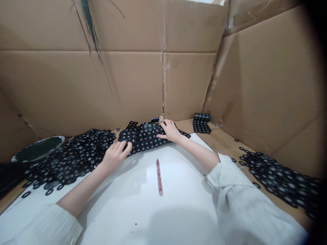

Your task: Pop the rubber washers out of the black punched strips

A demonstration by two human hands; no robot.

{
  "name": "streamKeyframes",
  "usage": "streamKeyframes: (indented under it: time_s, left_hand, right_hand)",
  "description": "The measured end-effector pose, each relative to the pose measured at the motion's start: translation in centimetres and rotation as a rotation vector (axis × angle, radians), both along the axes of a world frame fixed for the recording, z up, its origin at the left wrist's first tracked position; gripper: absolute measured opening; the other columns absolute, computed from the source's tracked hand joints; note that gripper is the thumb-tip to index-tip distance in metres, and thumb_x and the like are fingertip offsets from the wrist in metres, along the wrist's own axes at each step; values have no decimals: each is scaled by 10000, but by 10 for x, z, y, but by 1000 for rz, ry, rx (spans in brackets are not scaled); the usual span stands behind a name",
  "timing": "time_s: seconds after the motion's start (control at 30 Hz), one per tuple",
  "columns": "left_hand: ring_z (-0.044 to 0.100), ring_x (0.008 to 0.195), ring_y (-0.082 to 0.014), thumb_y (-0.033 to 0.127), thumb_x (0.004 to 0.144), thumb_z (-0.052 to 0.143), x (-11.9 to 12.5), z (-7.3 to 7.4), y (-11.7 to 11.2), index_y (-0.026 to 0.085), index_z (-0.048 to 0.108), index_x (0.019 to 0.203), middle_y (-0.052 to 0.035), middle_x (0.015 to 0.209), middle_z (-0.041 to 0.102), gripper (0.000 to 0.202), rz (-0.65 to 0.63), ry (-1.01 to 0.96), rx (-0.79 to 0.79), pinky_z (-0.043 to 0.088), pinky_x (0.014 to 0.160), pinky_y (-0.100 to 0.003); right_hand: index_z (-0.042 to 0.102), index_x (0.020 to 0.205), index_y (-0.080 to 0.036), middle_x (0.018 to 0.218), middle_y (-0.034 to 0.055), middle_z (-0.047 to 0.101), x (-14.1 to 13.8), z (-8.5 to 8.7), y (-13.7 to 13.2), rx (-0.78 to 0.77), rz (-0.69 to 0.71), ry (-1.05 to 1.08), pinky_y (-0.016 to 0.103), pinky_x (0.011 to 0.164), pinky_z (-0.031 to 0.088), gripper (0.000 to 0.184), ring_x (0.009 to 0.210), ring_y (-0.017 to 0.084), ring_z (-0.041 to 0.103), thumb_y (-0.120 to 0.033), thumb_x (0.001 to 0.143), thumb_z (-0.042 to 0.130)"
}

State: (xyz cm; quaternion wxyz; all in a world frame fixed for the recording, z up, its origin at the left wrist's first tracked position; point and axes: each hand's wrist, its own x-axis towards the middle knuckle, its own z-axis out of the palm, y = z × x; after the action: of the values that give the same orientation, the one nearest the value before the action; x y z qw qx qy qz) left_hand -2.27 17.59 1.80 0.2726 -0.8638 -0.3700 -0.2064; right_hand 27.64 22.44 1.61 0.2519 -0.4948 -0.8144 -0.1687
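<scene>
A black sheet of joined rings (146, 140), patterned with pale dots, lies bunched at the far edge of the white work surface (184, 180). My right hand (170, 130) rests over its right part, thumb apart from the fingers. At the sheet's left end is my left hand (117, 153), with fingers bent and spaced apart; whether its fingertips touch the sheet I cannot tell. Between my forearms, a pointed reddish pencil-like stick (159, 177) lies on the white surface.
A heap of black rings (81, 153) lies at left beside a round dish with a dark green inside (38, 149). More black rings (281, 178) lie at right. A folded black piece (201, 123) sits at the back. Cardboard walls (122, 85) enclose the area; dark green strands (89, 27) hang above.
</scene>
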Motion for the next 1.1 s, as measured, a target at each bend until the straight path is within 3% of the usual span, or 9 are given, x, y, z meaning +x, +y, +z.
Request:
streamKeyframes:
  time_s: [0.07,0.17,0.27,0.37,0.47,0.57,0.73,0.93,1.1]
  left_hand:
    - [577,924,-219,222,822,354,-4,-9,-9,221,605,905,-102,914,614,264,-131,-97,-115,447,825,-354]
    - [586,939,-220,305,778,427,-2,-17,-24,213,618,857,-91,931,635,225,-142,-280,-271,462,859,-343]
    - [608,906,-215,350,762,427,0,-15,-34,190,605,946,-94,1011,637,302,-165,-322,-385,484,843,-318]
    - [609,916,-198,325,797,387,-7,-11,-34,191,578,1009,-91,1040,636,316,-266,-308,-486,482,839,-297]
    - [604,929,-197,290,803,407,-19,-18,-30,204,579,911,-104,1038,636,220,-421,-273,-457,498,796,-312]
    - [620,875,-196,233,797,447,-28,-34,-31,196,556,832,-122,969,653,120,-553,-227,-322,516,728,-306]
    - [642,668,-176,239,803,476,-32,-40,-42,201,514,1027,-69,786,676,231,-362,-305,-236,513,601,-269]
    - [643,702,-181,387,779,500,-33,-19,-47,218,431,1097,-54,922,652,367,-48,-482,-288,494,598,-252]
    - [623,819,-191,431,806,429,-26,-6,-47,240,327,1211,-48,993,618,459,98,-441,-503,472,675,-267]
  right_hand:
    - [462,1114,-109,1134,168,454,4,-2,-2,63,60,-12,452,981,201,609,1130,285,351,-580,727,463]
    - [481,1051,-129,1059,158,517,11,-5,-5,109,84,30,466,960,232,577,1074,291,416,-583,696,503]
    - [469,1042,-134,995,156,553,17,-3,-12,45,67,94,444,881,326,584,980,293,490,-569,662,557]
    - [342,1203,-150,1043,142,538,18,4,-26,-53,67,97,372,782,405,751,925,274,542,-560,630,600]
    - [283,1270,-188,1159,151,453,15,12,-41,-60,29,-11,360,743,418,839,942,275,531,-539,597,640]
    - [501,1059,-162,1166,161,444,11,16,-54,32,80,-221,394,839,355,569,1061,302,431,-510,628,632]
    - [545,832,-149,733,81,587,12,15,-73,-60,168,-448,297,655,343,232,707,193,531,-355,831,438]
    - [533,857,-175,731,64,620,15,35,-94,-124,14,-344,251,496,238,272,610,169,556,-419,838,416]
    - [525,824,-205,681,39,627,11,39,-91,-264,47,-341,242,494,241,286,608,177,564,-484,761,515]
